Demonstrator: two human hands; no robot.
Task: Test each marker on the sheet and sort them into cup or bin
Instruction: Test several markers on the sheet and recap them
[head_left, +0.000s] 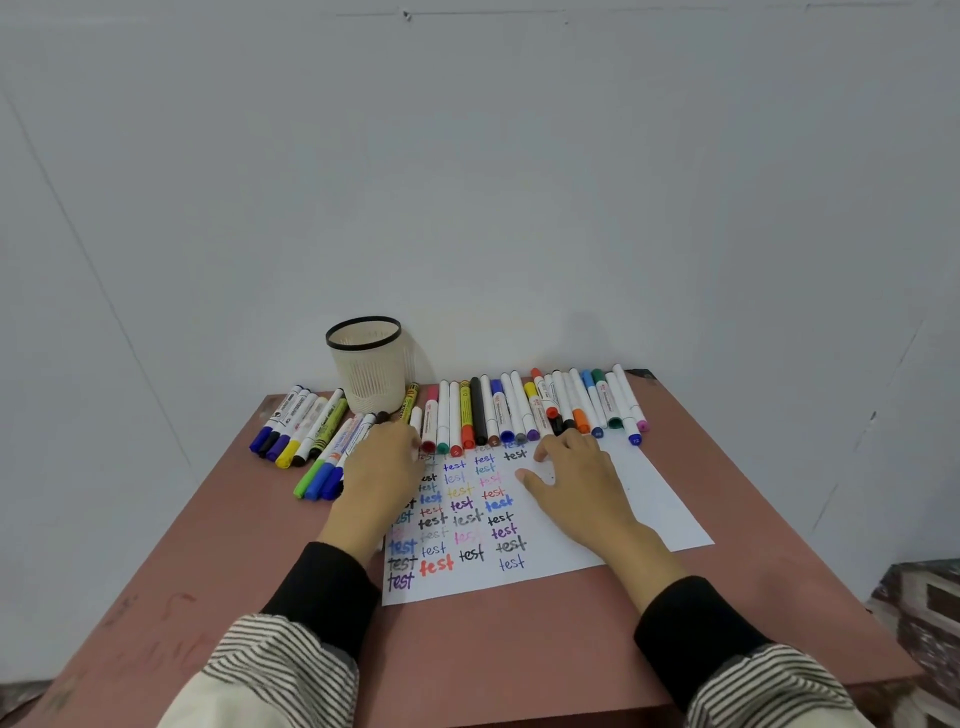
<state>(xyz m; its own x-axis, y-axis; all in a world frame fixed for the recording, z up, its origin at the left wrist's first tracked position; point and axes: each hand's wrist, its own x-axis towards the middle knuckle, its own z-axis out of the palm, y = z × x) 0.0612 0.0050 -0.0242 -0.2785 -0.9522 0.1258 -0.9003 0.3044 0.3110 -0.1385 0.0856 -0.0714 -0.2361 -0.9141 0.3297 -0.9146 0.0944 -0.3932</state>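
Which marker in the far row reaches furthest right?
The white marker with the pink cap, at the row's right end, beyond the blue-capped one; its cap points toward the sheet.

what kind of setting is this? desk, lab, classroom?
Looks like a plain indoor desk corner, maybe a home or a bare room: a small reddish table pushed against blank white walls, holding only markers, a pen cup and a test sheet.

Soft, even light fills the wide-angle view; faint shadows fall on the wall (467, 182), and edges bend.
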